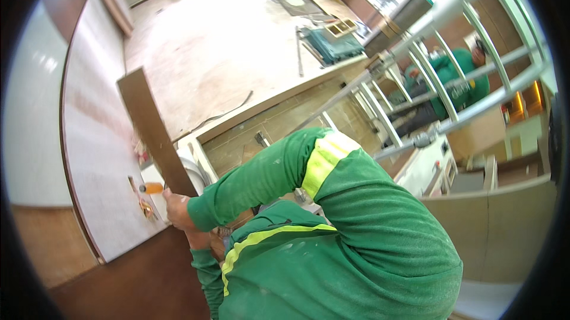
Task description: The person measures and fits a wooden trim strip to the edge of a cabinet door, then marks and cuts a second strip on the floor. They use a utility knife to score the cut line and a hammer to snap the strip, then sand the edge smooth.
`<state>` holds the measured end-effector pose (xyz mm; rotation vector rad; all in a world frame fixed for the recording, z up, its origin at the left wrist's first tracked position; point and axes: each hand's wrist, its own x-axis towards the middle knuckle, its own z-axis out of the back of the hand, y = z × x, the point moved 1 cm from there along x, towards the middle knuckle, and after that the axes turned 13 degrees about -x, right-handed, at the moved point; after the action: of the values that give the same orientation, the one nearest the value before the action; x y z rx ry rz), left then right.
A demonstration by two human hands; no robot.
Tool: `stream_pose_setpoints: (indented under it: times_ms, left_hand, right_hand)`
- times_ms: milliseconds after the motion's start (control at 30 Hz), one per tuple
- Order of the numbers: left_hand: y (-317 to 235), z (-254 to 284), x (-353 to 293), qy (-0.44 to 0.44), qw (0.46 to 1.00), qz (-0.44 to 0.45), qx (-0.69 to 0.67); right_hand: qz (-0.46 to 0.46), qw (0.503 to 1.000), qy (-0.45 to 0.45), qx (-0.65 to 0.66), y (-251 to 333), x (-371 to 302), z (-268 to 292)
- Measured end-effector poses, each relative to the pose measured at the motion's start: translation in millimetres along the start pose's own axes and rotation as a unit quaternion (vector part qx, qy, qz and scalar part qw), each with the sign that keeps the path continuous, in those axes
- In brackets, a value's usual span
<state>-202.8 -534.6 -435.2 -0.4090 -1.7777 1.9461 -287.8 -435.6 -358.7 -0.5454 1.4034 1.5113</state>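
Along the left side, a tall white panel [98, 124] stood with its dark edge curving down the view. Next in size, a long brown board [155, 130] slanted across in front of it, its lower end just beside the right grip [178, 209]; contact unclear. The right grip was closed on an orange handle [152, 188]. The left grip [200, 240] sat just below the right, mostly hidden; could not tell whether apart or together. An opening [146, 208] in the panel lay near the handle. Smallest item: the handle, projecting leftward from the right grip's fingers, toward the panel.
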Motion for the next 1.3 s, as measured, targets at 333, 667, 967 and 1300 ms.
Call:
stream_pose_setpoints:
  times_ms: [333,667,967,1300]
  left_hand:
    - [-1,61,-52,0.035,0.940,0.255,-0.225]
    - [16,121,-67,0.104,0.962,0.222,-0.119]
    - [-80,153,-97,-0.201,0.971,0.081,-0.100]
    - [-64,210,-156,-0.334,0.939,0.076,-0.028]
  right_hand:
    - [-0.521,-0.226,0.075,0.820,154,-201,115]
    - [-0.652,-0.416,0.096,0.626,145,-233,89]
    - [-0.699,-0.436,0.038,0.566,139,-269,-38]
    - [-0.644,-0.571,-0.190,0.471,111,-273,-109]
